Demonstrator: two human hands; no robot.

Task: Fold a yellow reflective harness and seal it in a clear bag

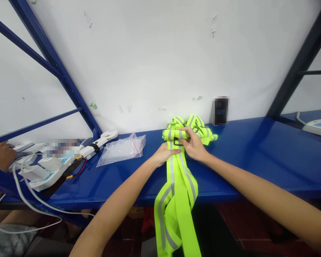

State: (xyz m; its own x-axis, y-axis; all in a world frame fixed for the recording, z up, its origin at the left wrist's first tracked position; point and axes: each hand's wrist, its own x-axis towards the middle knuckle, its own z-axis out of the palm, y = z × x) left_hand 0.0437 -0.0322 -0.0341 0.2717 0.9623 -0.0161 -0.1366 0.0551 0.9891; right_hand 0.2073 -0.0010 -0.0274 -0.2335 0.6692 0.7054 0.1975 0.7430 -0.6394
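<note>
Bright yellow-green straps [184,200] with grey reflective stripes lie bunched on the blue table and hang over its front edge. My left hand [164,153] is closed around the straps from the left, its thumb lying across them. From the right, my right hand [193,143] pinches the strap near a rolled section and a black buckle [177,142]. Behind the hands, more looped strap with dark fittings is heaped close to the wall.
Clear zip bags [123,149] and a white handheld fan [109,135] lie to the left, beside power strips [46,175] with chargers and cables. A phone [220,111] leans against the wall. Another person's hand [1,156] is at far left. Blue frame posts flank the table.
</note>
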